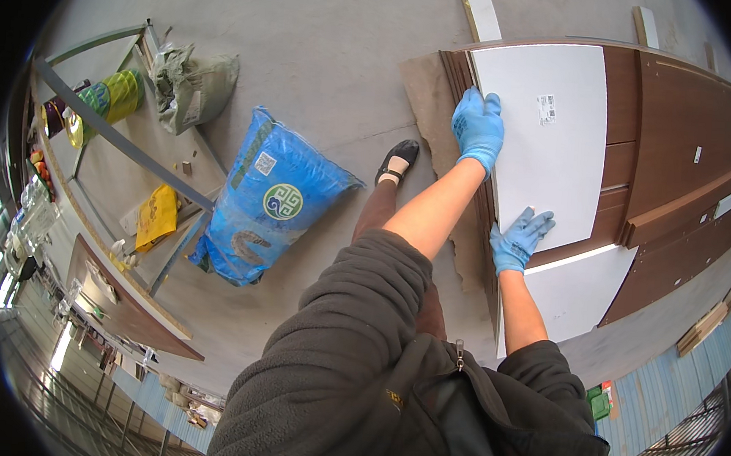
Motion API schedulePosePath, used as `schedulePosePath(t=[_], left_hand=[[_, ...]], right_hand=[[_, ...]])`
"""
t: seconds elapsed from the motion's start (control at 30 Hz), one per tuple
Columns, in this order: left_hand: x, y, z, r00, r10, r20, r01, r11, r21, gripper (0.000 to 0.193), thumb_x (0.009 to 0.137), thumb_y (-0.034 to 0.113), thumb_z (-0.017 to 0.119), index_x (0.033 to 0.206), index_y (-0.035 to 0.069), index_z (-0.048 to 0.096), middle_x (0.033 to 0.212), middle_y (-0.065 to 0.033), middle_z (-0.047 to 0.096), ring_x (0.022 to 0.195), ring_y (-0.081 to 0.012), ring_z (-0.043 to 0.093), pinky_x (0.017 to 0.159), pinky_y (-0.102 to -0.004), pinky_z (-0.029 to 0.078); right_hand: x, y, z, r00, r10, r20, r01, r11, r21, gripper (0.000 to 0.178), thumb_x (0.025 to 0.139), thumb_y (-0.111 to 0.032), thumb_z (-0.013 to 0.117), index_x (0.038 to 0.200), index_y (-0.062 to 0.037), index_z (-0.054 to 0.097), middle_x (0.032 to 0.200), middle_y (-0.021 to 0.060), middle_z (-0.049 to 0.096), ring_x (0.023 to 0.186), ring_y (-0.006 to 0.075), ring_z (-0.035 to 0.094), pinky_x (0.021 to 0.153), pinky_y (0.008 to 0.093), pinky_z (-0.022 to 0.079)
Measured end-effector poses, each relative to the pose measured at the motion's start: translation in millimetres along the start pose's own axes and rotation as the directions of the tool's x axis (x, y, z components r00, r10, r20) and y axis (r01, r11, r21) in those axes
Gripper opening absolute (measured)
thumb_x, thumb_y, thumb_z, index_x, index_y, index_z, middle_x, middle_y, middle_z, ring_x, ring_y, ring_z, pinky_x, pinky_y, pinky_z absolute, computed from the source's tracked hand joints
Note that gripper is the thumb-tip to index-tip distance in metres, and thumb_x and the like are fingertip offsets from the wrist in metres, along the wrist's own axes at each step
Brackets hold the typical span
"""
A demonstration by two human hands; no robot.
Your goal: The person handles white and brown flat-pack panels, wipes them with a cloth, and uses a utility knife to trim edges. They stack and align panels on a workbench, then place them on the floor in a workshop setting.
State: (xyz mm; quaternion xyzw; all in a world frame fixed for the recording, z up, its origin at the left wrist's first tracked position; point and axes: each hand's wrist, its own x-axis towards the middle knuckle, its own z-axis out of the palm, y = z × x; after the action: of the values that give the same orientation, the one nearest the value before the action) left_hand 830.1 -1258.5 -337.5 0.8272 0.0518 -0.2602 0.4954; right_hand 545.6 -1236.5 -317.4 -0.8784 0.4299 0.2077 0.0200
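A white rectangular panel point(548, 164) with a small printed label lies on top of a stack of brown panels point(618, 127). My left hand point(479, 133), in a blue glove, is at the white panel's left edge, its thumb on the top face and its fingers closed along the side. Nearer to me, my right hand point(517, 240), gloved alike, rests on the panel's near left corner with fingers spread. Beneath that corner a second white panel point(577, 289) shows, partly covered by my right forearm. Brown cardboard point(449, 124) sticks out under the stack's left side.
A full blue plastic sack point(274, 196) lies on the floor left of my foot. Further left stands a metal-framed bench point(125, 148) with a yellow bag point(157, 218) inside its frame. Behind the sack is a grey-green sack point(193, 89). White-faced strips point(480, 11) project beyond the stack's far side.
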Motion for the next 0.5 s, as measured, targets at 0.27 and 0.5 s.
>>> schedulePosePath(t=[0.27,0.5], left_hand=[[0.1,1.1,-1.0,1.000,0.015,-0.001,-0.015,1.000,0.006,0.028,0.098,0.025,0.062,0.101,-0.003,0.064,0.103,-0.0247,0.068,0.097,-0.0452,0.065,0.086,-0.0514,0.052],[1.7,-3.3,-0.5,1.000,0.013,-0.007,-0.012,0.999,0.052,0.031,0.098,0.029,0.063,0.103,-0.002,0.066,0.103,-0.0249,0.070,0.098,-0.0453,0.067,0.088,-0.0512,0.053]], right_hand=[[0.5,-2.0,-1.0,0.999,0.026,0.033,-0.026,1.000,-0.009,0.119,0.075,-0.041,0.089,0.159,0.0059,0.020,0.165,0.0432,0.002,0.152,0.0657,0.010,0.122,0.0671,0.028],[0.5,-5.4,-7.5,0.994,0.037,0.104,-0.032,0.998,-0.047,0.113,0.081,-0.047,0.084,0.160,0.0072,0.023,0.165,0.0445,0.000,0.152,0.0660,0.006,0.125,0.0665,0.022]])
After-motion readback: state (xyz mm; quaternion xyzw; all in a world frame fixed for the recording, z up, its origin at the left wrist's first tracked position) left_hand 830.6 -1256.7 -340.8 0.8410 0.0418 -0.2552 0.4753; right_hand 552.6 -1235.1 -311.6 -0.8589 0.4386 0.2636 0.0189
